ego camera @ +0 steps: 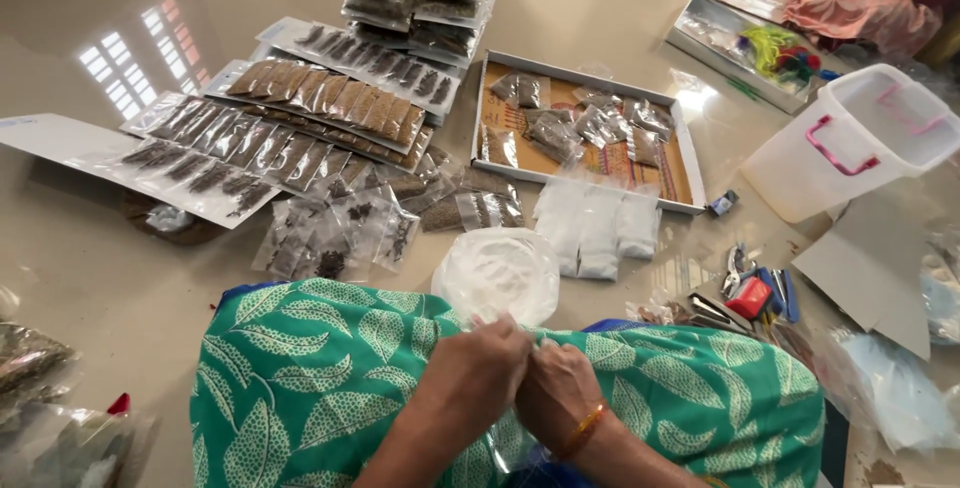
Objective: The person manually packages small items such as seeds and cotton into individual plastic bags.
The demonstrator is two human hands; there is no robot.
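Your left hand (478, 366) and right hand (556, 395) meet over your lap, both pinching a small clear plastic pouch (527, 348) between the fingertips, close to your body so you can work its edge with both thumbs. The pouch is mostly hidden, so its long axis can't be read (it seems to point away from you). Just ahead on the floor (100, 278) lies a white-filled bag (498, 270), with spice packets (340, 233) and a shallow cardboard tray (482, 118) beyond, all within reach.
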